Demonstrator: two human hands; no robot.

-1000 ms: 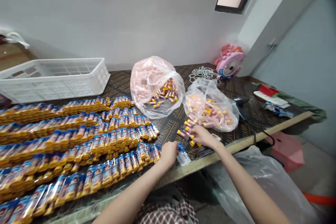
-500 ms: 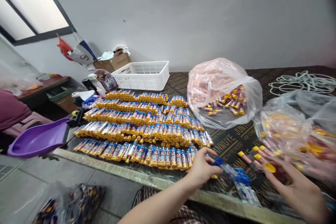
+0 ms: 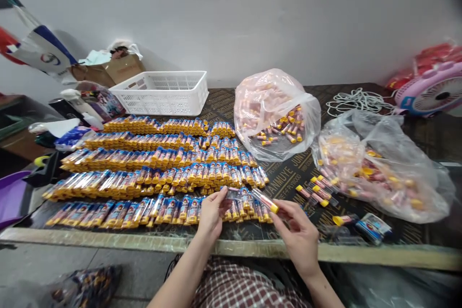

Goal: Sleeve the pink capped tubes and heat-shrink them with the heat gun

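My right hand [image 3: 298, 231] pinches a small pink tube with a yellow cap [image 3: 266, 200], its capped end between the thumb and fingers. To the left, my left hand [image 3: 212, 214] is closed on a clear plastic tube [image 3: 234, 195], partly lost against the rows behind it. Both hands are raised a little above the front edge, with the two tubes close together. Just behind stand packed rows of finished-looking tubes with blue tops and yellow bases [image 3: 173, 173]. Loose yellow-capped pink tubes [image 3: 319, 190] lie to the right of my right hand.
Two clear bags of pink tubes, one upright [image 3: 277, 101] and one slumped [image 3: 378, 163], rest on the dark board. A white crate [image 3: 162, 94] is at the back left. At the right are coiled cord [image 3: 357, 101], a pink fan [image 3: 429, 89] and a small blue-printed pack [image 3: 373, 227].
My view has swung right. Both hands have left the loose tubes and blue-topped clear pieces at the right and come together in front of me, each holding a tube.
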